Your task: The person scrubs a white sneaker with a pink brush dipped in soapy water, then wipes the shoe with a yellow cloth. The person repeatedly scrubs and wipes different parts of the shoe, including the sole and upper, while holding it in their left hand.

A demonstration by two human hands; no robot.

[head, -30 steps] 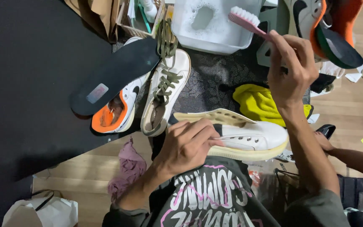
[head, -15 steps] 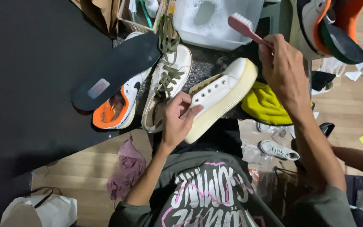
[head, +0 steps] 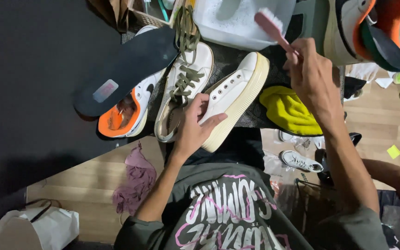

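My left hand [head: 194, 126] grips a white low-top sneaker [head: 235, 95] with a cream sole by its heel opening, holding it tilted with the toe pointing up and away. My right hand [head: 312, 76] is closed on the handle of a pink brush [head: 270, 23] with white bristles, raised just above and right of the sneaker's toe. The bristles hover over a white tub of soapy water [head: 237, 21]. A second white sneaker with olive laces [head: 181, 88] lies beside my left hand.
A dark insole [head: 126, 69] rests on a white and orange shoe [head: 123, 115]. A yellow cloth [head: 290, 111] lies under my right forearm. More shoes [head: 371, 32] stand top right, a small white sneaker [head: 300, 161] and a pink rag [head: 137, 178] lie on the wooden floor.
My left hand has lifted and turned the white sneaker from lying sideways to toe-up. The right hand with the brush has stayed raised near the tub.
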